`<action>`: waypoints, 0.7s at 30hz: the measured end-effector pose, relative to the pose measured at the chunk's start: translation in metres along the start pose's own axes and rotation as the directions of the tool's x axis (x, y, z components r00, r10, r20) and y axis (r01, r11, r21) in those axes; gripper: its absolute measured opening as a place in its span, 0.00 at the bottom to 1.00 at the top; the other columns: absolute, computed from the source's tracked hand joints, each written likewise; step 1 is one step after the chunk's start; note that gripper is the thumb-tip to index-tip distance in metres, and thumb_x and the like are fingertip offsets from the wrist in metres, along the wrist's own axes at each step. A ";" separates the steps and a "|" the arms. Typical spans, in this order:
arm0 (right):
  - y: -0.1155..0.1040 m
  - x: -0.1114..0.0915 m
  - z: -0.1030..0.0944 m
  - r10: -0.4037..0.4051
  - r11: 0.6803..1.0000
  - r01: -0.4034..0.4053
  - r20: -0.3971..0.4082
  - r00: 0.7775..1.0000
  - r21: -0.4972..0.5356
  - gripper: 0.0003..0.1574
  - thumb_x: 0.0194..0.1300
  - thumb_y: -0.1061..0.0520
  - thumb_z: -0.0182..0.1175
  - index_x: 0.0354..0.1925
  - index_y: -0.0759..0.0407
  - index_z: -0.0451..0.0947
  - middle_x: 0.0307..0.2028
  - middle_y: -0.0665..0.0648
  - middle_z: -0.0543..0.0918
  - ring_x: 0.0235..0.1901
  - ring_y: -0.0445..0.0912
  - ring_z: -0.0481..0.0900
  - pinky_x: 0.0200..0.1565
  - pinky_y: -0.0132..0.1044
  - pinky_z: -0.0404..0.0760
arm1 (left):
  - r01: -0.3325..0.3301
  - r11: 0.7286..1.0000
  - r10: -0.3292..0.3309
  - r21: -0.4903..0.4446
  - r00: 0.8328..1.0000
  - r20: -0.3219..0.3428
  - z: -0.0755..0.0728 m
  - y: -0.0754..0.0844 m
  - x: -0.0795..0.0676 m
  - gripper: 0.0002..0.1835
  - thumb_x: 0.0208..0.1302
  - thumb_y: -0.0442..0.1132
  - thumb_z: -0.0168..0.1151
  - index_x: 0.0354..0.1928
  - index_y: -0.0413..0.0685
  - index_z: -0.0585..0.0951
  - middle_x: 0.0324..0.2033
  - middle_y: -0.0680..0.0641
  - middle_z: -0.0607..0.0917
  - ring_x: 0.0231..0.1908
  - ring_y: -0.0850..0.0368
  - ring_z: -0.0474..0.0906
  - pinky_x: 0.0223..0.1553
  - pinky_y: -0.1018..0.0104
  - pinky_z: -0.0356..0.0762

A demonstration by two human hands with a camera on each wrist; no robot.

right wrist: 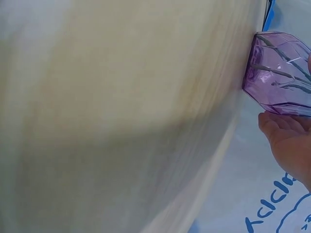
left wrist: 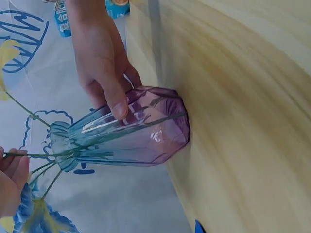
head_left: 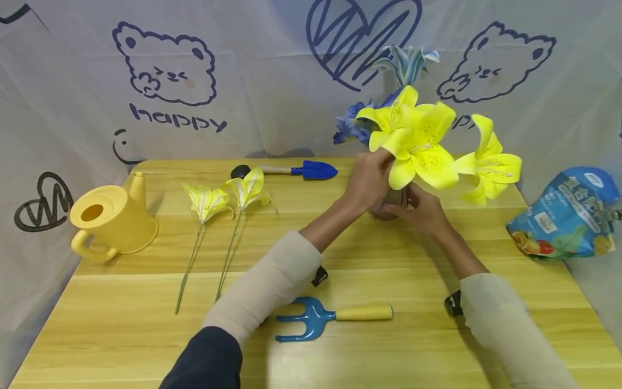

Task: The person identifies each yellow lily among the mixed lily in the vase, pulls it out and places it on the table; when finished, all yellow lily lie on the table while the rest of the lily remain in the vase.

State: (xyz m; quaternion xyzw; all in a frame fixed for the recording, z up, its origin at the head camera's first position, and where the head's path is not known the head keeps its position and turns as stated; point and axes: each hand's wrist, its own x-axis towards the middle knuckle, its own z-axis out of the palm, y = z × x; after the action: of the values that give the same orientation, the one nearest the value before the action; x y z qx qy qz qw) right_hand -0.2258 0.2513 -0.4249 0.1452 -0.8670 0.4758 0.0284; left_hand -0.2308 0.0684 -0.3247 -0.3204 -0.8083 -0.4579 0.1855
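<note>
A faceted glass vase (left wrist: 146,143), teal at the neck and purple at the base, stands upright on the table with several green stems inside. My right hand (head_left: 427,210) holds its body, the thumb across the front in the left wrist view; the purple base (right wrist: 272,80) shows in the right wrist view. Just above the vase mouth, my left hand (head_left: 367,179) pinches a green stem (left wrist: 36,155). Yellow lilies (head_left: 424,141) spread over both hands in the head view and partly hide them. Behind these are a purple-blue flower (head_left: 351,128) and a pale blue flower (head_left: 407,64).
Two yellow lilies (head_left: 209,202) lie left of centre, beside a yellow watering can (head_left: 114,219). A blue trowel (head_left: 316,170) lies at the back, a blue hand fork (head_left: 313,319) near the front. At the right edge stands a blue pouch (head_left: 563,216).
</note>
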 end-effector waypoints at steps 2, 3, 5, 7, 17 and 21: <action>0.000 -0.001 -0.001 0.086 0.991 -0.085 0.008 0.996 -0.100 0.38 0.50 0.41 0.62 0.58 0.41 0.62 0.49 0.51 0.74 0.53 0.50 0.68 0.48 0.47 0.71 | 0.020 1.000 -0.021 -0.018 0.998 -0.059 0.001 -0.001 -0.001 0.09 0.62 0.31 0.49 0.33 0.39 0.80 0.22 0.46 0.82 0.19 0.61 0.74 0.24 0.80 0.67; -0.001 -0.002 -0.001 0.115 0.985 -0.113 0.007 0.993 -0.129 0.39 0.48 0.38 0.62 0.58 0.41 0.63 0.49 0.51 0.74 0.54 0.49 0.68 0.48 0.47 0.70 | 0.018 1.000 -0.020 -0.022 0.996 -0.088 0.002 -0.002 -0.001 0.10 0.62 0.32 0.49 0.30 0.39 0.80 0.19 0.45 0.80 0.16 0.62 0.72 0.23 0.80 0.66; -0.002 -0.002 -0.002 0.120 0.986 -0.118 0.009 0.993 -0.118 0.41 0.47 0.38 0.63 0.59 0.43 0.63 0.52 0.52 0.72 0.55 0.50 0.67 0.50 0.47 0.69 | 0.005 1.000 -0.008 -0.018 0.990 -0.140 0.003 -0.005 -0.003 0.10 0.61 0.30 0.50 0.26 0.39 0.80 0.14 0.46 0.78 0.13 0.63 0.67 0.20 0.80 0.63; -0.002 -0.002 -0.002 0.107 0.989 -0.106 0.003 0.994 -0.102 0.39 0.48 0.40 0.63 0.58 0.44 0.64 0.50 0.52 0.74 0.53 0.49 0.68 0.49 0.47 0.70 | -0.015 1.000 0.014 -0.007 0.983 -0.181 0.003 -0.006 -0.005 0.10 0.59 0.29 0.52 0.25 0.38 0.81 0.13 0.46 0.77 0.13 0.64 0.64 0.19 0.79 0.61; 0.000 -0.003 -0.003 0.130 0.989 -0.129 0.018 0.991 -0.077 0.35 0.50 0.38 0.61 0.55 0.42 0.64 0.36 0.55 0.75 0.46 0.48 0.71 0.44 0.46 0.71 | -0.201 0.978 0.171 -0.057 0.928 -0.330 -0.017 0.010 -0.009 0.17 0.59 0.30 0.53 0.11 0.40 0.71 0.05 0.49 0.65 0.08 0.63 0.55 0.15 0.76 0.54; -0.002 -0.004 -0.005 0.142 0.988 -0.140 0.027 0.990 -0.065 0.43 0.50 0.38 0.61 0.63 0.41 0.57 0.51 0.54 0.72 0.56 0.52 0.65 0.51 0.50 0.67 | -0.269 0.958 0.213 -0.103 0.903 -0.372 -0.033 0.020 -0.006 0.19 0.58 0.29 0.53 0.10 0.39 0.70 0.05 0.48 0.66 0.07 0.63 0.54 0.14 0.74 0.53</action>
State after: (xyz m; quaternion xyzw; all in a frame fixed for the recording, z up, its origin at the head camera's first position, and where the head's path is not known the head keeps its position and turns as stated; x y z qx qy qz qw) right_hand -0.2214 0.2551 -0.4211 0.0900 -0.8900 0.4467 -0.0144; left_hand -0.2124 0.0452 -0.2992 -0.3427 -0.6780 -0.5418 0.3596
